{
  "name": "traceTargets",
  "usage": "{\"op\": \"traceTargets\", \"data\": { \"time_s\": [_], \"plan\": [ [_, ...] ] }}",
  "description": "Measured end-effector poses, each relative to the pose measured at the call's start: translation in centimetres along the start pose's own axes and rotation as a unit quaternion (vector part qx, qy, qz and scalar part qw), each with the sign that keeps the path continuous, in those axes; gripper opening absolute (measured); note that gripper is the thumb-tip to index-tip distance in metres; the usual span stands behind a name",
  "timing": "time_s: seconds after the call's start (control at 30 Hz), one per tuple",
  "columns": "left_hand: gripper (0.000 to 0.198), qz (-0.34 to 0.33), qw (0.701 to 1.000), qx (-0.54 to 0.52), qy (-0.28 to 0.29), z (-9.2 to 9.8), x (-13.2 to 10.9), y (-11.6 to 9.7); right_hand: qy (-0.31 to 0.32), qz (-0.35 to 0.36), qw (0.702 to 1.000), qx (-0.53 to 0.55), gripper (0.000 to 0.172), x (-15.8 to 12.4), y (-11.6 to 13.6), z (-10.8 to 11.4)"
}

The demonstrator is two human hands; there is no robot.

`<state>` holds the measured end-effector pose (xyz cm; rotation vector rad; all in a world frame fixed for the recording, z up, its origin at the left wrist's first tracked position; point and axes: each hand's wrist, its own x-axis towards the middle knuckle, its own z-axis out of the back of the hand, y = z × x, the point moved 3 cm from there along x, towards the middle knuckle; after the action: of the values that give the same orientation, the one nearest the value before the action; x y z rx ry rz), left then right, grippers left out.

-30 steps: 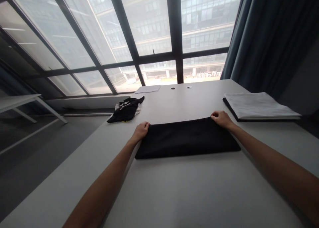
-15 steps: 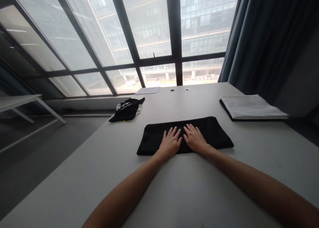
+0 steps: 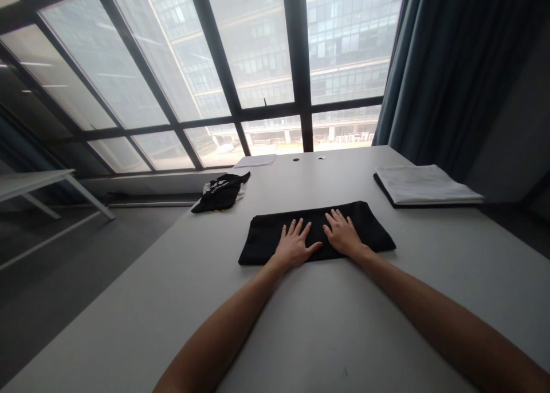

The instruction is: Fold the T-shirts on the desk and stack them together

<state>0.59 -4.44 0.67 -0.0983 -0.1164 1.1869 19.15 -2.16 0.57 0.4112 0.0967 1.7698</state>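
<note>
A folded black cloth [image 3: 315,230] lies flat on the white table [image 3: 283,318], its long side running across in front of me. My left hand [image 3: 295,245] rests palm down on its middle left part, fingers spread and the thumb out to the right. Just right of centre, my right hand [image 3: 342,234] presses flat on the same cloth with its fingers stretched forward. A strip of black fabric shows between the two hands. Neither hand grips anything.
Folded white cloth [image 3: 425,184] lies over a black layer at the table's right. A crumpled black and white fabric item [image 3: 221,191] sits near the left edge, with white paper [image 3: 255,160] beyond. Another table [image 3: 34,181] stands left; windows and a curtain [image 3: 429,66] lie ahead.
My right hand has slid to the right over the black cloth, widening the gap between the hands. My left thumb has spread outward. The camera view has tilted up slightly.
</note>
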Motion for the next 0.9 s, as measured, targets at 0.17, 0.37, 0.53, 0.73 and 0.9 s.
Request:
{"op": "traceTargets", "data": {
  "time_s": [0.17, 0.37, 0.53, 0.73, 0.9],
  "plan": [
    [0.089, 0.000, 1.000, -0.003, -0.008, 0.0, 0.0, 0.0, -0.056, -0.032, 0.997, -0.038, 0.055, 0.8, -4.4, 1.7],
    [0.091, -0.002, 1.000, -0.002, 0.002, 0.0, 0.2, 0.1, -0.052, -0.124, 0.990, -0.049, 0.058, 0.7, -7.9, 2.1],
    [0.089, -0.003, 1.000, -0.011, -0.002, -0.1, 0.2, 0.0, -0.060, -0.128, 0.988, -0.059, 0.061, 1.0, -7.9, 2.1],
    [0.069, 0.052, 0.994, -0.089, -0.035, 1.6, 2.0, 2.7, -0.006, -0.160, 0.986, -0.055, 0.064, 1.3, -9.4, 0.7],
    [0.060, 0.140, 0.986, -0.014, -0.094, 2.6, 2.1, 8.5, -0.005, -0.155, 0.986, -0.053, 0.064, 1.6, -9.8, 0.1]
  ]
}}
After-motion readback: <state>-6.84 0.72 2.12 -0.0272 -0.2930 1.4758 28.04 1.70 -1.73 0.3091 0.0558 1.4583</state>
